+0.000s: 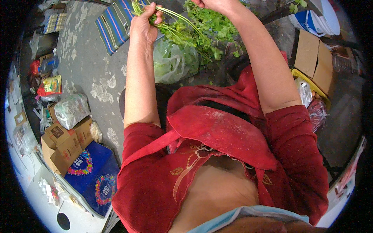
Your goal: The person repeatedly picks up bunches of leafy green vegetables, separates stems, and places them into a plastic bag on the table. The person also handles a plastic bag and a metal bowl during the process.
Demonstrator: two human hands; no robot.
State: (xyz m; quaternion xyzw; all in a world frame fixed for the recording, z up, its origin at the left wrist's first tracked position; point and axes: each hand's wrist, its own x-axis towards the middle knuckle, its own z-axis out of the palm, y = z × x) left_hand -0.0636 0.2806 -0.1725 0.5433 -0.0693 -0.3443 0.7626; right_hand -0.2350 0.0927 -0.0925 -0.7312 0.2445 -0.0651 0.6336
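At the top of the head view, my left hand (148, 21) grips a bunch of leafy green herb stems (177, 17), which look like cilantro; the stems stretch rightward from the fingers. My right hand (214, 4) is at the top edge, partly cut off, above a pile of the same leafy herbs (212, 24); its fingertips are bent, and whether they pinch anything is not visible. Below the herbs, a translucent plastic bag (176, 62) with pale green contents rests near my left forearm.
A striped cloth (113, 27) lies at upper left. Cardboard boxes (67, 145), a blue box (93, 177) and a wrapped package (72, 110) stand at left. At right are an open carton (313, 58), a yellow crate (311, 84) and a white-blue bucket (316, 21).
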